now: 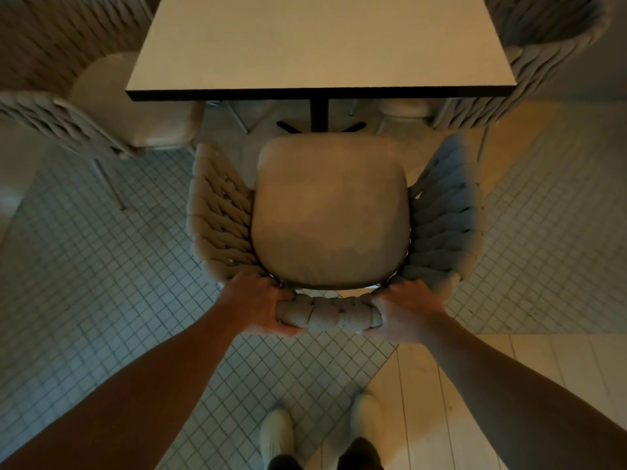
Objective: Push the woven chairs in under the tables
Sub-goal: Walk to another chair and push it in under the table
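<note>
**Tiled floor, chair standing out from the table**

Small square white tiles [101, 283] with dark grout cover most of the floor beneath you. At the lower right they give way to pale painted planks [509, 385]. Your two light-coloured shoes [276, 435] stand side by side at the bottom of the view. Ahead of you is a square table [322, 45] with a pale top and a thin black edge, carried on a black centre post [319, 113] with splayed feet.

Directly in front of you stands the beige woven chair [330, 212], with thick braided rope sides and a smooth tan seat cushion. It faces the table. Its whole cushion shows on your side of the table's near edge, with the cushion's front close to the post's feet. The woven sides flare outward to left and right.

Your left hand [258, 307] grips the woven chair by the left end of its rope-wrapped top rail [327, 317], fingers and thumb curled round it. Your right hand [403, 310] grips the right end the same way. A stretch of rail shows bare between them, and both bare forearms reach forward.

A second woven chair [112, 106] stands at the left, its cushion partly hidden by the table's left edge. A third woven chair [536, 79] stands at the right, its woven back close to the table's right corner. Part of its seat is visible beneath the tabletop.
</note>
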{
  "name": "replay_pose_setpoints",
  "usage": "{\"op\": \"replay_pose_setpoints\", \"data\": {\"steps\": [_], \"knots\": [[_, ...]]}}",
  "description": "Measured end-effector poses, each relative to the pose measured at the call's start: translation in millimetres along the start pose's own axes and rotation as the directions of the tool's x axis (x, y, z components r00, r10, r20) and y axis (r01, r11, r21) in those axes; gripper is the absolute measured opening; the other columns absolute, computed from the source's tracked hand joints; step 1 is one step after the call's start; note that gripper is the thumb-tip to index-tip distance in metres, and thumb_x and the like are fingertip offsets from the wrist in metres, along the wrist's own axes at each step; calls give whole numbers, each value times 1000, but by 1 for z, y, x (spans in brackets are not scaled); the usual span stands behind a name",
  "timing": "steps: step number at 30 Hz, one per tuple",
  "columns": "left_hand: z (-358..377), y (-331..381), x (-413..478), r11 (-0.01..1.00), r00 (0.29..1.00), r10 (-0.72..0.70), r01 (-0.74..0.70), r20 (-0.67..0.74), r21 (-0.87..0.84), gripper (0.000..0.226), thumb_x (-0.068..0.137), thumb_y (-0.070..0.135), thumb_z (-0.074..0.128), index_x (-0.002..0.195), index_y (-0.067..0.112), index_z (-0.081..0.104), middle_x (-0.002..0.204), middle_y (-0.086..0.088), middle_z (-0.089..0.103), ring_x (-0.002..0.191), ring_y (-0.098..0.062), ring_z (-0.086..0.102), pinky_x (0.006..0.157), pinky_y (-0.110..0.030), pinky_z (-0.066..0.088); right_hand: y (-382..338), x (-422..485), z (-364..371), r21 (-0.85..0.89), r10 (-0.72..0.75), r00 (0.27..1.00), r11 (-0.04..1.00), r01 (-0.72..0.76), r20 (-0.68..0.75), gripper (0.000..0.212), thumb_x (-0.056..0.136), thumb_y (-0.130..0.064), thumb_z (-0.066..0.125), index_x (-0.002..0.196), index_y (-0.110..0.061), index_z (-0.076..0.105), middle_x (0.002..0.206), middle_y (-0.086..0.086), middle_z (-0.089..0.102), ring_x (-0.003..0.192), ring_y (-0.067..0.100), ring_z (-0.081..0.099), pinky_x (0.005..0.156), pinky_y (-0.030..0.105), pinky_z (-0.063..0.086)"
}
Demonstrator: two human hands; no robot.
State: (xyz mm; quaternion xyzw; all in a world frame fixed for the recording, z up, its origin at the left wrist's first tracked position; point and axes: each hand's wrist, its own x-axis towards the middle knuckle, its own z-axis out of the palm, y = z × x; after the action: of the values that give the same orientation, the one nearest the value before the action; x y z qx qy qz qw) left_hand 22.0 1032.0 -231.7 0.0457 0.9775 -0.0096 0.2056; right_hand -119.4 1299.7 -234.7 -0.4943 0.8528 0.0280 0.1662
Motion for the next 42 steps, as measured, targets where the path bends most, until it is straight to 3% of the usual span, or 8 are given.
{"op": "replay_pose_setpoints", "data": {"steps": [5, 9, 14, 19, 27, 30, 34, 42], "knots": [[8, -7, 6, 1000, 1000, 11, -11, -12, 13, 96, 64, 103, 24, 130, 44, 62, 113, 16, 73, 102, -14, 69, 87, -35, 55, 2, 2, -1, 6, 8, 1000, 1000, -8, -7, 79, 63, -89, 28, 118, -44, 63, 87, -13, 70, 86, 13, 64, 72, 27, 47], [-1, -18, 21, 999, 999, 27, -27, -35, 26, 88, 68, 102, 31, 127, 46, 63, 107, 16, 74, 104, -15, 68, 90, -31, 49, 3, 10, -12, 13, 34, 999, 999, -34, 11, 62, 70, -85, 45, 110, -42, 67, 82, -11, 69, 81, 14, 65, 66, 27, 43], [1, -20, 37, 1000, 995, -17, 17, -96, -1, 95, 59, 105, 19, 112, 45, 70, 95, 18, 76, 96, -11, 69, 86, -36, 54, 13, 14, -26, 30, 72, 996, 997, -74, 59, 56, 72, -82, 54, 107, -40, 66, 81, -14, 69, 80, 13, 65, 70, 28, 46], [3, -13, 36, 997, 994, -46, 40, -96, -59, 100, 57, 105, 17, 124, 48, 65, 105, 19, 75, 97, -10, 70, 85, -34, 55, 17, 14, -27, 16, 38, 996, 999, -39, 80, 58, 73, -83, 51, 106, -38, 66, 85, -13, 68, 86, 14, 64, 75, 30, 47], [7, -1, 43, 996, 994, -61, 53, -94, -78, 110, 54, 109, 4, 121, 45, 65, 104, 17, 75, 96, -13, 70, 85, -36, 55, 29, 11, -29, -11, 41, 995, 999, -40, 95, 60, 72, -83, 51, 107, -37, 67, 88, -10, 69, 85, 16, 64, 74, 30, 45], [6, -1, 42, 994, 993, -54, 44, -108, -98, 104, 57, 108, 12, 122, 46, 64, 105, 18, 75, 97, -11, 70, 87, -36, 55, 28, 11, -27, -24, 46, 994, 999, -44, 94, 60, 71, -83, 52, 109, -38, 67, 89, -11, 69, 88, 16, 65, 76, 31, 47], [6, 0, 40, 990, 990, -71, 54, -123, -133, 116, 49, 109, -3, 119, 47, 66, 104, 19, 75, 97, -10, 70, 86, -36, 56, 28, 10, -27, -5, 58, 994, 998, -58, 89, 61, 70, -83, 51, 112, -42, 67, 87, -13, 69, 87, 16, 65, 75, 31, 47], [4, 2, 37, 987, 992, -76, 60, -105, -148, 103, 55, 109, 14, 120, 47, 65, 101, 18, 75, 93, -9, 69, 84, -35, 55, 26, 9, -23, 11, 70, 994, 997, -72, 87, 60, 70, -83, 51, 115, -46, 65, 84, -16, 69, 84, 13, 65, 71, 29, 47]]}}
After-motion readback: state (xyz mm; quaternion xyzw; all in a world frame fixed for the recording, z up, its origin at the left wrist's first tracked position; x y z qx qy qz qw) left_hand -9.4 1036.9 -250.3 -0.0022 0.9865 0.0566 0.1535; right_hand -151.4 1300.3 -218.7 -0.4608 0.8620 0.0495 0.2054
